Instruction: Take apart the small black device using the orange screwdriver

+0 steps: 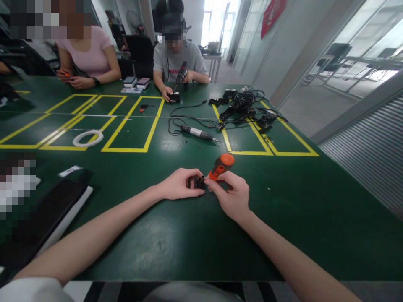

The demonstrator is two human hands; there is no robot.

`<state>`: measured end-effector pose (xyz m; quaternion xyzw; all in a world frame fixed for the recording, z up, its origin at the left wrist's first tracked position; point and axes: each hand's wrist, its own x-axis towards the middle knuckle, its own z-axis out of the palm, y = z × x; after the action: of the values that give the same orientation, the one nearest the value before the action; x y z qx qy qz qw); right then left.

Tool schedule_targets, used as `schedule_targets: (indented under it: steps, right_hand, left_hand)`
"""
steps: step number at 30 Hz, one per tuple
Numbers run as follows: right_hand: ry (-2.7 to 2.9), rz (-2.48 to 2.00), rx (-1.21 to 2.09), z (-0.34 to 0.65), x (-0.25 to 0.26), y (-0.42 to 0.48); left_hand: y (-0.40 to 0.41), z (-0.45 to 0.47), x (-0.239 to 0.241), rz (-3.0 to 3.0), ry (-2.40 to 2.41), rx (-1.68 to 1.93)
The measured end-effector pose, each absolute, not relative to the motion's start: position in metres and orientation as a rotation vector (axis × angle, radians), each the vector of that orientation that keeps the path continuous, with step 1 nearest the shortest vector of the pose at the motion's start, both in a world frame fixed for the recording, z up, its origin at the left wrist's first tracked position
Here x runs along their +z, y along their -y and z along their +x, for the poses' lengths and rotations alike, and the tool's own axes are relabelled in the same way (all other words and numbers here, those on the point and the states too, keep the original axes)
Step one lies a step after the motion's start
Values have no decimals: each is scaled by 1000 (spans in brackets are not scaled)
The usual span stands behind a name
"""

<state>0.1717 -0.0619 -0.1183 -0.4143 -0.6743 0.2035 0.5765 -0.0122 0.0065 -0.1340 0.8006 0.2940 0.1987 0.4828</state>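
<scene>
My left hand (184, 183) is closed around a small black part (200, 183) on the green table, thumb on its near side and fingers on the far side. The part's exact kind is too small to make out. In my right hand (232, 193) is a screwdriver (222, 165) with an orange and dark grey handle. It leans, handle end up and to the right, with its lower end beside the black part. My right fingertips pinch it low down, and its tip is hidden. A few tiny bits lie on the table around the part.
Beyond my hands lies a corded pen-shaped electric tool (198, 133). Tangled black cables (244, 105) sit at the back right. A white ring-shaped roll (87, 138) and a black pouch (47, 214) are on the left. Across the table (151, 235), two people work, one with a power screwdriver (181, 73).
</scene>
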Motion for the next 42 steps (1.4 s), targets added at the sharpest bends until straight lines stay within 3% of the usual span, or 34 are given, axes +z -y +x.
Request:
schedule_targets:
  steps: [7,18,21,30,42]
  right_hand:
    - [1564,-932,524,171,-126,60]
    - [764,-836,1335,175,-128,47]
    - [843,-871,1213,179,-128,47]
    - [1662,-898,389,192,-121,64]
    - [1845,-931,125,191,-125,59]
  left_hand:
    - [-7,-14,-138,1977,-706,512]
    - [-6,-13,-136,1970,-737,475]
    - [-6,-13,-136,1979,-736,474]
    - [-6,-13,-138,1990,-729,478]
    - [-6,-12,-138,1966,-734,493]
